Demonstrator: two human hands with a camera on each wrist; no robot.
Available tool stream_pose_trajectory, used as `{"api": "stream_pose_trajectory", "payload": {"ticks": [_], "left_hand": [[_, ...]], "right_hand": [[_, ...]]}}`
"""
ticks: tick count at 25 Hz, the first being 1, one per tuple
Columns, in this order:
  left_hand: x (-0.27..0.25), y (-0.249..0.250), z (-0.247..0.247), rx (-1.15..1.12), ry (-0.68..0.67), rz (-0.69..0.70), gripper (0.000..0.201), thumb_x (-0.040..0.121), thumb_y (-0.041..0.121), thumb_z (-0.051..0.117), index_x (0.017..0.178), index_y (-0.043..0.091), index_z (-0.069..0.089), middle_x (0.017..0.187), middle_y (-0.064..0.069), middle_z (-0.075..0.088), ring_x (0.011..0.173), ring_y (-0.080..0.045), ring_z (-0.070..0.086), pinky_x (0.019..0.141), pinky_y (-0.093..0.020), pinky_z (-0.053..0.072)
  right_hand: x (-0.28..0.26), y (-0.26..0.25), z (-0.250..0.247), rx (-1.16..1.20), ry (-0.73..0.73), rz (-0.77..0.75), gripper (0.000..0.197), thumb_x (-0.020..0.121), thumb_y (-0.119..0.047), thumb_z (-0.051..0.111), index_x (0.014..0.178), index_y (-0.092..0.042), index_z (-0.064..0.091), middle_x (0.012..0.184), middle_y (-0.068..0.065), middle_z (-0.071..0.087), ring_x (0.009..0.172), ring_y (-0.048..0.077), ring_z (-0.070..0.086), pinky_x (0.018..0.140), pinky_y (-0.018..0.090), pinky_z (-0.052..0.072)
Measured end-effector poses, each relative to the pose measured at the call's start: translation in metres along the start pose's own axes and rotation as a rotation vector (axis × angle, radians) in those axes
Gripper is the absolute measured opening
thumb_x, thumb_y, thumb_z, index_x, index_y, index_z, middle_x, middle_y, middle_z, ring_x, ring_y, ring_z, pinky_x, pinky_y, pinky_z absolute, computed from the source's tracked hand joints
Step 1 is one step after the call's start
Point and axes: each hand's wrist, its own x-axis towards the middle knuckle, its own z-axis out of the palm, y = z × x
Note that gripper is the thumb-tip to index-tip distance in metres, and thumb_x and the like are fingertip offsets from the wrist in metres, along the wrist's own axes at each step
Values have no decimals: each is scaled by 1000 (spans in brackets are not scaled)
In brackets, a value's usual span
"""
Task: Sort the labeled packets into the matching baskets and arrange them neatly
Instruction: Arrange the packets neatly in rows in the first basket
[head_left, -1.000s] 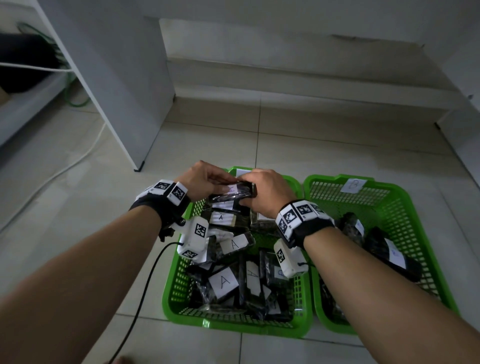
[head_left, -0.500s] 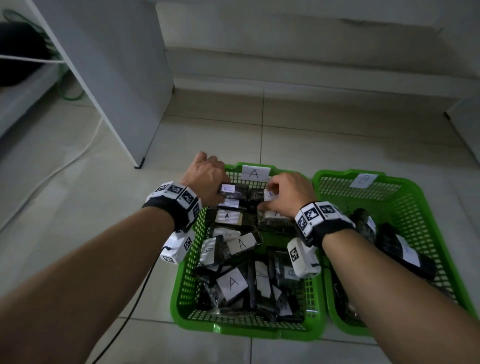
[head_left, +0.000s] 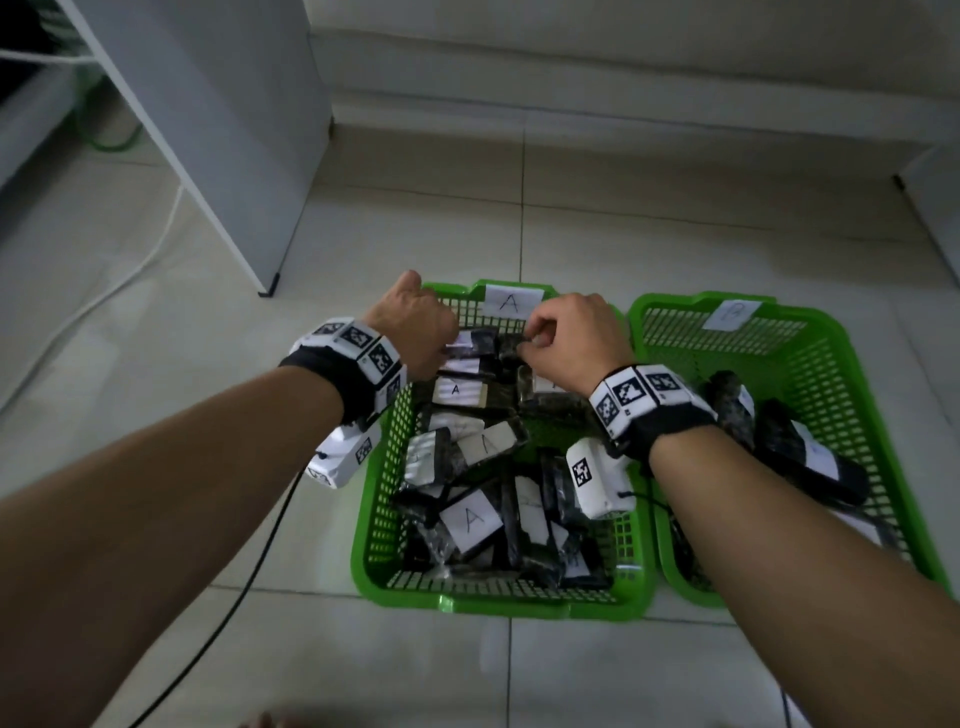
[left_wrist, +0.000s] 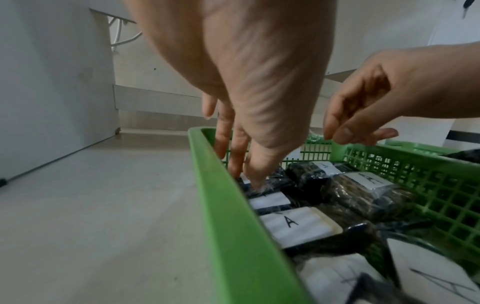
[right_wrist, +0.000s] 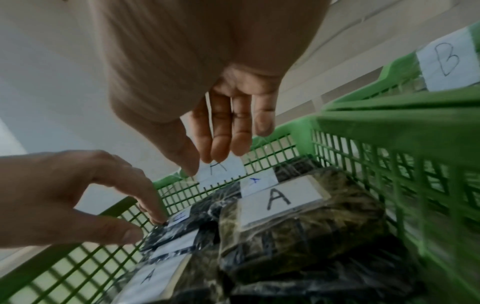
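Below, straight left fingers (left_wrist: 255, 176) pressing crinkly packet (left_wrist: 270, 183), green lattice basket (left_wrist: 228, 205)

Dim, even indoor light falls across pale glossy floor tiles (head_left: 649, 171), brightest along the far wall and fading to murk at the lower corners of the head view. A soft sheen shows on the tile below the green plastic mesh basket (head_left: 498, 605). Wide-angle bowing bends the grout lines and the white cabinet panel (head_left: 218, 130) at the frame's edges. Both wrist views are softer: the near green rim (left_wrist: 233, 236) smears out of focus, the clear-wrapped dark packets (right_wrist: 298, 226) show faint glints, and the left hand (right_wrist: 78, 195) and right hand (left_wrist: 376, 96) are slightly motion-blurred.
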Motion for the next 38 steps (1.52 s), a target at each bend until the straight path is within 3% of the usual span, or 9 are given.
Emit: {"api": "stream_pose_trajectory", "payload": {"ticks": [4, 6, 8, 13, 19, 24, 29, 33, 38], "left_hand": [[-24, 13, -19, -151, -34, 43, 20, 93, 22, 52, 87, 17, 70, 85, -2, 69, 80, -24, 65, 80, -32, 50], [-35, 22, -28, -210, -134, 40, 20, 94, 19, 50, 89, 11, 68, 84, -6, 65, 78, -28, 66, 64, -30, 48], [-43, 27, -33, -174, -188, 108, 17, 93, 17, 51, 85, 9, 64, 80, -6, 62, 76, -29, 66, 60, -31, 50], [-56, 34, -29, -259, -254, 203, 33, 94, 39, 54, 108, 12, 67, 101, -7, 70, 89, -26, 67, 76, -37, 57], [-76, 34, 3, -502, -292, 132, 68, 68, 57, 78, 121, 20, 58, 114, 1, 65, 100, -23, 65, 84, -36, 56], [-63, 20, -7, -658, -196, 101, 34, 84, 34, 68, 114, 20, 63, 105, 2, 67, 91, -16, 64, 80, -36, 58], [-65, 22, 12, -459, -355, 190, 80, 63, 62, 82, 128, 24, 55, 118, 1, 65, 104, -22, 62, 87, -37, 54], [-63, 21, -7, -552, -173, 166, 72, 69, 47, 81, 129, 22, 50, 120, -2, 61, 107, -22, 61, 85, -31, 51], [-42, -7, -31, -527, -14, 162, 80, 64, 43, 81, 134, 22, 47, 124, -3, 57, 111, -24, 57, 93, -41, 52]], "right_hand": [[-24, -26, 9, 6, -151, -103, 13, 75, -9, 73, 78, -20, 79, 80, -4, 73, 74, 14, 65, 75, 27, 55], [-36, -36, 16, -27, -254, -73, 17, 72, -6, 70, 72, -22, 75, 77, -6, 69, 78, 19, 64, 76, 30, 55], [-47, -48, 24, -125, -406, -45, 20, 70, -5, 69, 78, -22, 74, 82, -2, 69, 83, 23, 65, 75, 29, 54], [-65, -58, 37, -265, -473, -8, 21, 73, -10, 69, 93, -15, 73, 91, 3, 68, 84, 25, 65, 73, 32, 57], [-68, -55, 43, -215, -356, 47, 32, 75, -14, 79, 106, -20, 75, 109, 8, 71, 101, 29, 67, 87, 38, 57], [-56, -47, 41, -83, -376, 141, 34, 62, -30, 90, 93, -23, 77, 94, 2, 73, 90, 23, 68, 82, 32, 56], [-47, -38, 39, -101, -451, 117, 38, 57, -41, 92, 89, -26, 77, 92, -2, 66, 87, 20, 63, 73, 31, 53], [-49, -36, 21, -66, -458, 120, 35, 53, -42, 93, 78, -23, 77, 76, -5, 68, 73, 15, 65, 60, 26, 49], [-46, -37, -7, -67, -320, 111, 35, 56, -41, 93, 84, -26, 79, 77, -11, 69, 73, 10, 64, 65, 22, 47]]}}
